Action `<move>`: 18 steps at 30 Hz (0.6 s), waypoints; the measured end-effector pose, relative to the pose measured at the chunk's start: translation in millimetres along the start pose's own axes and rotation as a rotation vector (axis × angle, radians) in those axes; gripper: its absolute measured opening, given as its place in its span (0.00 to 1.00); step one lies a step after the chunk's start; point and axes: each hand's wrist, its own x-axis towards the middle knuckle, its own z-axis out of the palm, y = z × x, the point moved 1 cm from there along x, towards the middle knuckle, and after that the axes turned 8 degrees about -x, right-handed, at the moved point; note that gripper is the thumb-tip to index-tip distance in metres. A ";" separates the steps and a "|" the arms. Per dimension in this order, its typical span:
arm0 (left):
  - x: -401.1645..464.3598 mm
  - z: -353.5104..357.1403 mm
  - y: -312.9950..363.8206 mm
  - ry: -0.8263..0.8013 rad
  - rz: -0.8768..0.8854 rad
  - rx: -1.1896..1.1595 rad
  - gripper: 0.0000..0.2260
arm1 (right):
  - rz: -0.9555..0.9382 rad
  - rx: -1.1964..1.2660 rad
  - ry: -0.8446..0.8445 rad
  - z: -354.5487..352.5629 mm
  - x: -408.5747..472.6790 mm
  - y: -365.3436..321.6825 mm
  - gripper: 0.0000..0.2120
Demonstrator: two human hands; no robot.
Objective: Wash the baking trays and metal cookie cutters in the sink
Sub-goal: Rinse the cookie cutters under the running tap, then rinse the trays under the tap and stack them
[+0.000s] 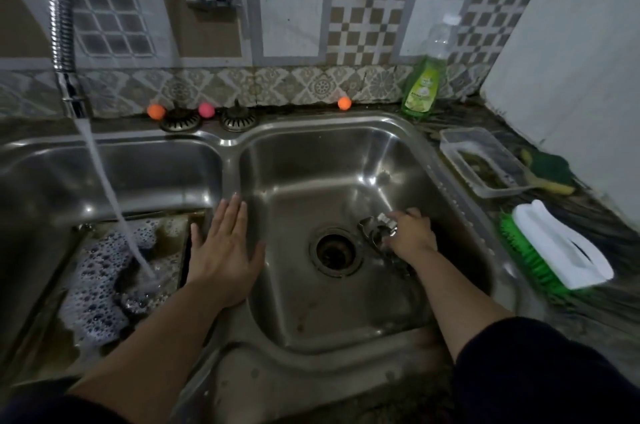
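A baking tray (175,247) lies in the left basin, full of suds and brownish water, with the tap's stream (114,202) running into it. My left hand (223,250) rests flat, fingers straight, on the divider between the two basins. In the right basin (311,160), metal cookie cutters (372,228) lie in a small heap just right of the drain (334,250). My right hand (410,236) reaches down over them and grips the cutters with curled fingers. Part of the heap is hidden under that hand.
A flexible steel faucet hose (62,18) hangs at the left. On the right counter stand a green dish soap bottle (424,84), a clear plastic box (485,162), a green-yellow sponge (550,170) and a white-green scrub brush (557,248). Two strainers (180,120) and small coloured balls line the sink's back edge.
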 end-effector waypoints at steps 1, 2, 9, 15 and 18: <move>-0.2 -0.1 1.0 0.001 -0.006 0.000 0.33 | -0.023 -0.002 0.008 -3.2 -5.0 -3.9 0.27; 0.1 -0.3 2.4 -0.002 -0.011 -0.002 0.33 | -0.048 0.000 0.010 -5.8 -10.3 -8.7 0.25; -8.0 -4.1 9.3 -0.037 -0.002 -0.058 0.32 | -0.333 -0.027 0.038 -13.2 -69.2 -82.1 0.21; -27.0 -17.9 -40.5 -0.131 0.047 -0.076 0.27 | -0.619 -0.028 0.121 -15.7 -122.9 -183.8 0.21; -36.4 -31.8 -91.4 -0.188 -0.079 -0.021 0.28 | -0.752 -0.174 0.064 0.5 -149.1 -233.4 0.23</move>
